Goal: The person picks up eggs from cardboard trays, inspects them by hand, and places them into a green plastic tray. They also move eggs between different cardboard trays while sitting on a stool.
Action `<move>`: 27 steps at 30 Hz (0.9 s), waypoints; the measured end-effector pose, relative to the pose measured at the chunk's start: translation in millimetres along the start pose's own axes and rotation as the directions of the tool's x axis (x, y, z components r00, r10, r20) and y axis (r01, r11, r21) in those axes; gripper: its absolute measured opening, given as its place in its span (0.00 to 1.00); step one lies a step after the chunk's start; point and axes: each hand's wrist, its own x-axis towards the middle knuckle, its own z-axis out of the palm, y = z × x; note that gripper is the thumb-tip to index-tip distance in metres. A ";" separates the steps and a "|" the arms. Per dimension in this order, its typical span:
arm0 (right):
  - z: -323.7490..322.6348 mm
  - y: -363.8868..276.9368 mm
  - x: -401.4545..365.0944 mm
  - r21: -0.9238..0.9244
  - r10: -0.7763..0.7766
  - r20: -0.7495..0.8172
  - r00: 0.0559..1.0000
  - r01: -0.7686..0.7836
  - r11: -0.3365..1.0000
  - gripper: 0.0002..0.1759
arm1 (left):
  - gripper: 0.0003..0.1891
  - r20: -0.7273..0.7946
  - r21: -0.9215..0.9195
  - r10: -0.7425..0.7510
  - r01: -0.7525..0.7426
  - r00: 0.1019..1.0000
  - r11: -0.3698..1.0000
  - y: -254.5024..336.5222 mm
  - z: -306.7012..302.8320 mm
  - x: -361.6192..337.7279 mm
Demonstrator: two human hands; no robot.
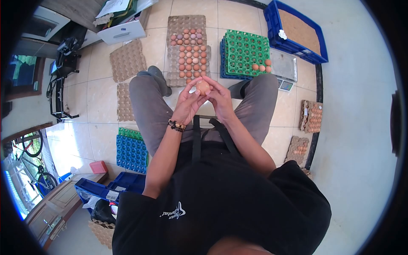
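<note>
Both of my hands are raised together between my knees, around one brown egg (202, 87). My left hand (187, 102) has its fingers wrapped on the egg's left side, and my right hand (220, 98) holds its right side. Just beyond them, brown eggs fill much of a cardboard tray (171, 76) on the floor. A second cardboard tray (187, 22) behind it holds more eggs in its nearer rows. To the right, a stack of green trays (242, 48) bears three eggs at its near right corner.
A blue crate (298, 32) of brown material stands at the far right, near a scale (284, 66). Small egg trays (311, 116) lie along the right wall. On the left are bare cardboard trays (128, 61), blue trays (131, 154) and an open drawer (123, 32).
</note>
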 end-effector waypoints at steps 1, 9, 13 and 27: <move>2.3 -0.2 -0.2 0.008 -0.007 0.001 1.000 0.007 1.000 0.26 | 0.29 0.010 0.016 0.004 -0.004 1.000 1.000 0.8 1.3 -0.1; 0.3 1.6 3.3 -0.125 -0.120 -0.027 0.992 0.116 0.985 0.21 | 0.31 -0.006 -0.043 -0.012 0.012 1.000 0.999 -1.0 1.9 -3.7; 3.4 5.5 5.5 -0.253 -0.258 -0.024 0.966 0.244 0.936 0.16 | 0.30 -0.003 -0.035 -0.006 0.005 1.000 0.999 -2.2 -0.2 -6.1; -15.9 -10.3 10.5 -0.147 -0.154 -0.359 0.921 0.107 0.983 0.09 | 0.28 0.070 0.460 0.042 -0.069 0.997 0.885 -11.5 -5.4 1.9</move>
